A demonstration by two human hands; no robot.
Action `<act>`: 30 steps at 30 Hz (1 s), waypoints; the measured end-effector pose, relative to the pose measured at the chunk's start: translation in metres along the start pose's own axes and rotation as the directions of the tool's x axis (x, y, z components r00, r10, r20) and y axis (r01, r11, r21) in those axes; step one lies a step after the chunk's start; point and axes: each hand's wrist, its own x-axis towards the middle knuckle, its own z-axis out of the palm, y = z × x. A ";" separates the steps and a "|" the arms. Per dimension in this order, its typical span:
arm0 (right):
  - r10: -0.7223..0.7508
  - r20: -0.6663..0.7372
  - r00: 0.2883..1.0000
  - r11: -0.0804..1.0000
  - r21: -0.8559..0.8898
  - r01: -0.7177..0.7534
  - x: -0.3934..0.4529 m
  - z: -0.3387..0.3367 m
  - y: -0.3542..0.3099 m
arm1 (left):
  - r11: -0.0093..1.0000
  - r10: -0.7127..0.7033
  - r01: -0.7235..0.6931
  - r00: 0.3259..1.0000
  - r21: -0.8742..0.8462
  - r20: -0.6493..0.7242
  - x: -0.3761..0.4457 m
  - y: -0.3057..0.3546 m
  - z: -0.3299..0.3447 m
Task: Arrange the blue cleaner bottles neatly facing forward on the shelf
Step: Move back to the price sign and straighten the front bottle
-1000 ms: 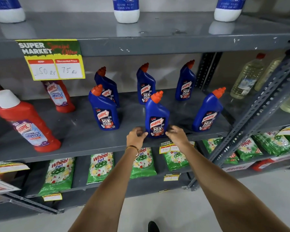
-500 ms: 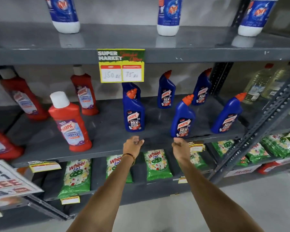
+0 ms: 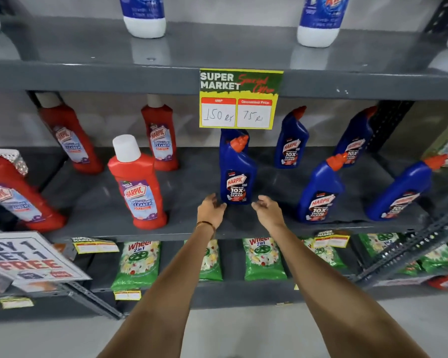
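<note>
Several blue Harpic cleaner bottles with orange caps stand on the grey middle shelf (image 3: 192,228). The front left blue bottle (image 3: 237,177) faces forward, with another blue bottle (image 3: 232,135) partly hidden behind it. My left hand (image 3: 210,210) and my right hand (image 3: 268,210) sit at either side of its base, fingers apart, holding nothing. To the right stand a front middle bottle (image 3: 318,192) and a front right bottle (image 3: 398,195), both leaning in the view. Two back-row bottles (image 3: 291,140) (image 3: 354,138) stand behind them.
Red Harpic bathroom cleaner bottles (image 3: 137,184) fill the shelf's left half. A yellow price sign (image 3: 239,99) hangs from the upper shelf edge. White-and-blue bottles (image 3: 144,16) stand above. Green detergent packs (image 3: 137,264) lie on the lower shelf. A slanted shelf upright (image 3: 411,246) runs at the right.
The view has swung left. Both hands have left the middle front blue bottle and moved to the base of the front left one, with fingers now spread.
</note>
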 end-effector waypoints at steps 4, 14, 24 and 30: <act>0.020 0.097 0.995 1.000 0.005 -0.021 0.018 0.005 -0.003 | 0.999 0.022 -0.024 0.999 0.034 0.035 0.017 0.004 0.003; -0.015 0.153 0.988 0.995 0.101 0.000 0.039 0.009 0.000 | 0.998 0.063 -0.064 0.996 0.010 0.061 0.027 0.004 0.010; -0.051 0.139 0.989 0.994 0.099 0.038 0.015 0.002 0.014 | 0.992 0.115 -0.117 0.992 0.046 0.043 0.002 -0.008 0.002; -0.081 0.137 0.987 0.997 0.027 0.078 -0.003 -0.001 0.020 | 0.991 0.119 -0.121 0.992 0.059 0.036 -0.016 -0.015 -0.001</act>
